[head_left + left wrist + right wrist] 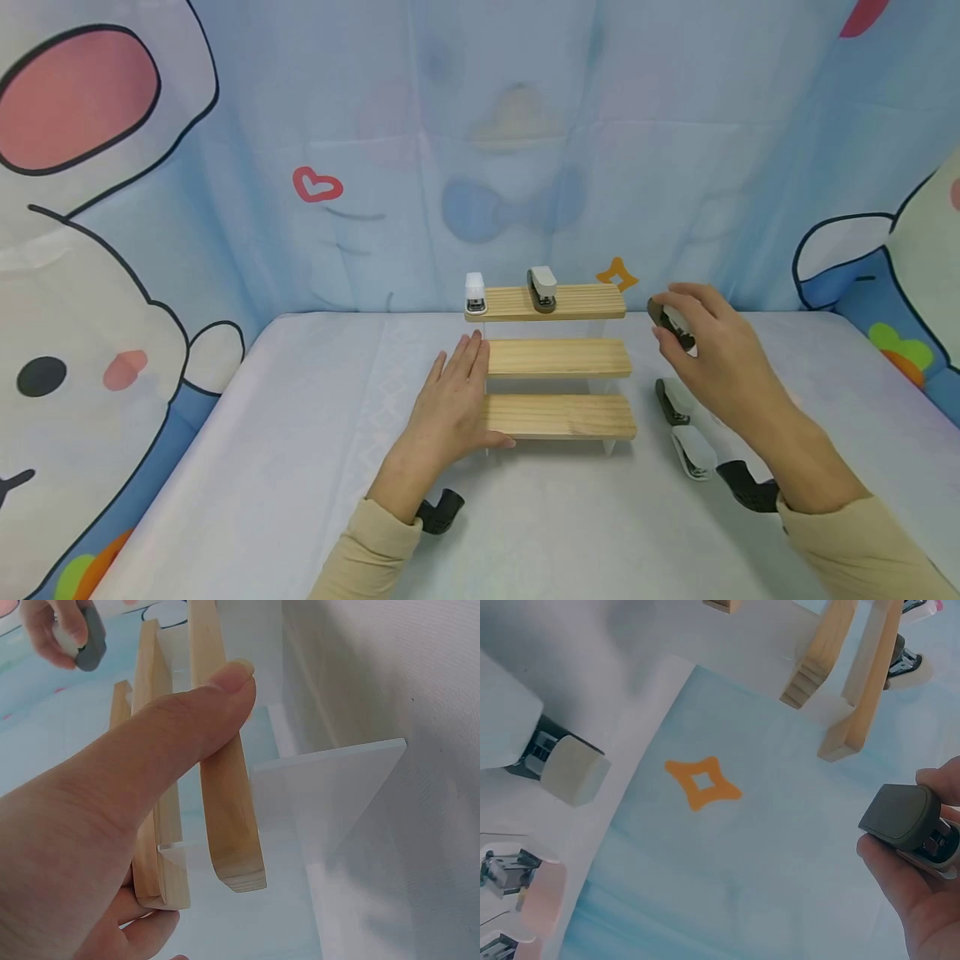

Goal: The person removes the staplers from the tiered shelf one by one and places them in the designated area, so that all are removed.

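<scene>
A three-tier wooden display rack [558, 358] with clear supports stands on the white table. Straight-fingered, my left hand [450, 400] lies along its left end; its thumb presses the front edge of the lowest plank [225, 802]. Off the rack's upper right side, my right hand [720, 350] holds a small dark grey and white stapler [904, 817] between thumb and fingers, in the air. On the top plank sit a white stapler [476, 293] at the left end and a dark and white stapler [542, 289] near the middle.
Right of the rack lie a dark and white stapler [675, 402] and a white stapler [693, 452]. Pinkish staplers [540, 900] show in the right wrist view, partly cut off by the frame. A cartoon-printed blue curtain [375, 167] hangs behind the table.
</scene>
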`<action>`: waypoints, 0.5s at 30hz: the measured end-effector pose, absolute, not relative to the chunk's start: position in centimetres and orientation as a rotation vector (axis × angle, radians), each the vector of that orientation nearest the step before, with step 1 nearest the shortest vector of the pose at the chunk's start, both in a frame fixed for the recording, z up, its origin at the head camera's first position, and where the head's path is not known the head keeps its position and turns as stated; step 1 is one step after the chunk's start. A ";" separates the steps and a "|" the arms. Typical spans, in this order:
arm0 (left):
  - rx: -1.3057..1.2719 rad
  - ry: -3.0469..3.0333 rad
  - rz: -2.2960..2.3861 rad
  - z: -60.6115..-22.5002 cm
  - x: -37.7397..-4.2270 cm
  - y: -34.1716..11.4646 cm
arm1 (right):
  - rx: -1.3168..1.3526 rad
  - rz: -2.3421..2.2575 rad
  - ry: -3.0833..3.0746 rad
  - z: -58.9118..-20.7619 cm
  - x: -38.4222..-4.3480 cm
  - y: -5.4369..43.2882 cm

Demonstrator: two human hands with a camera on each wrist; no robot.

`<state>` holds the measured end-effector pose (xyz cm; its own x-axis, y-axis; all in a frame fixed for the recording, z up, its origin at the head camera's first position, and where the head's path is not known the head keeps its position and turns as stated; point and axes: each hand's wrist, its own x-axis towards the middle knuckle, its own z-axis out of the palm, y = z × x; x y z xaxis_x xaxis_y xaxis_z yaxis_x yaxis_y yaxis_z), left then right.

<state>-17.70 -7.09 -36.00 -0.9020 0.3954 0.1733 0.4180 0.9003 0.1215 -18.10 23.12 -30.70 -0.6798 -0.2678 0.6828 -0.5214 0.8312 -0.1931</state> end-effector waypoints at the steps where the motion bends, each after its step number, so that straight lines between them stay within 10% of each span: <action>1: -0.627 -2.923 -0.235 -36.0 -17.7 -7.1 | 0.572 0.495 -2.345 -30.8 -17.9 23.2; 15: -0.627 -2.918 -0.215 -36.0 -17.7 -7.1 | 0.521 0.464 -2.376 -31.4 -16.1 24.9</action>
<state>-17.67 -7.06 -36.04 -0.9014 0.3959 0.1752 0.4173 0.9023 0.1082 -16.10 24.90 -31.39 -0.7077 -0.2452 0.6626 -0.4763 0.8582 -0.1912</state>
